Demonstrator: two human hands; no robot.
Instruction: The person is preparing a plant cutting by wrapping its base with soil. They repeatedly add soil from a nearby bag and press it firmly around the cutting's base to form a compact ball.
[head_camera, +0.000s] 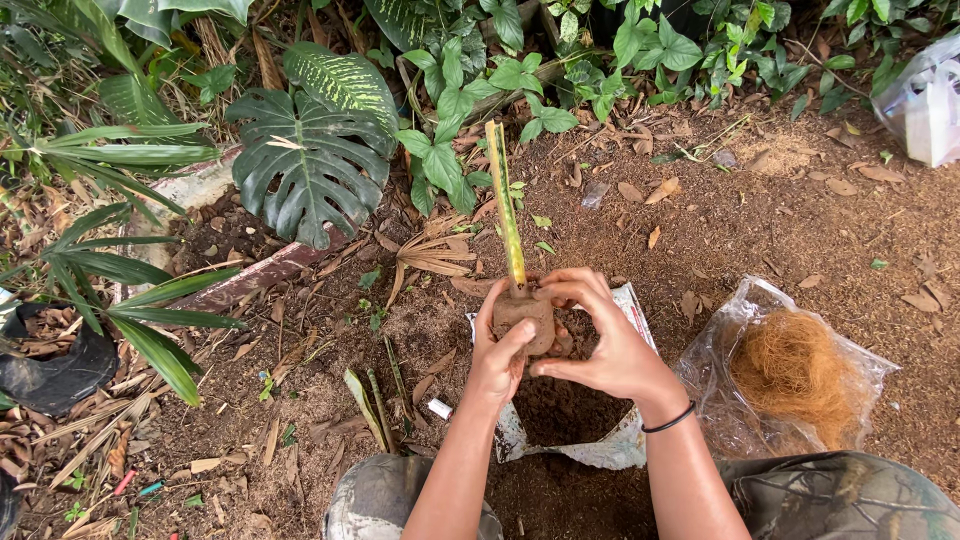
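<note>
over the open soil bag, the right hand and left hand press curled fingers around a soil ball between them, gripping the cutting base; squeezing unevenly could crumble it.

Browns and greens under my view

Between my fingers: brown soil ball, yellow-green striped stem; to their right, orange-brown coconut fibre; my camouflage trousers.

A clear plastic bag of orange-brown fibre lies near right on the soil. A white bag of dark soil lies open near centre. Another whitish plastic bag sits far right.
</note>
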